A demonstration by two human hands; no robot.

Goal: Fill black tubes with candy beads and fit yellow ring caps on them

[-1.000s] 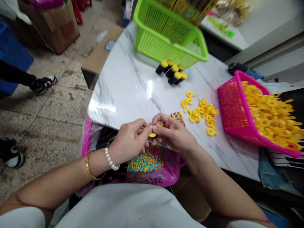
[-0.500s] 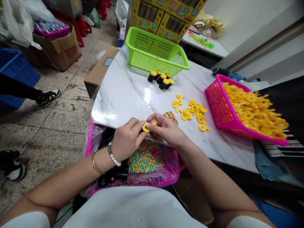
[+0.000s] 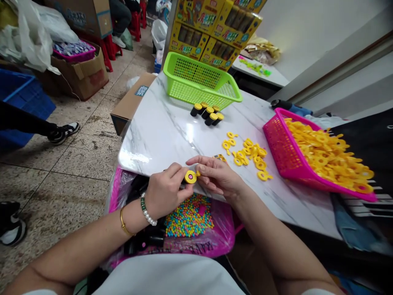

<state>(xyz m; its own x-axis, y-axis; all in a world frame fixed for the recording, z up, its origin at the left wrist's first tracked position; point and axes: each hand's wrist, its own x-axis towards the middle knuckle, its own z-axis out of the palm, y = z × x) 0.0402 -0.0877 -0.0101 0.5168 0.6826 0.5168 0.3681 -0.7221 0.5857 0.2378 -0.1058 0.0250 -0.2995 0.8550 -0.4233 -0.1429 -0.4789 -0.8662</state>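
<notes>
Left hand (image 3: 167, 186) holds pink-centred yellow cap (image 3: 190, 177); right hand (image 3: 216, 174) at its tab (image 3: 198, 173), grip unclear. Chinese-lettered yellow boxes (image 3: 211, 30) behind green basket (image 3: 195, 92).

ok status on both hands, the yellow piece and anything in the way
Left hand gripping yellow piece, pink centre showing. Right hand at its tab. Loose yellow rings off right, out of the way.

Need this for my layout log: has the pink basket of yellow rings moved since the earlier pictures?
No: against the table, the pink basket keeps its place beside the loose rings; the camera's view shifted.
</notes>
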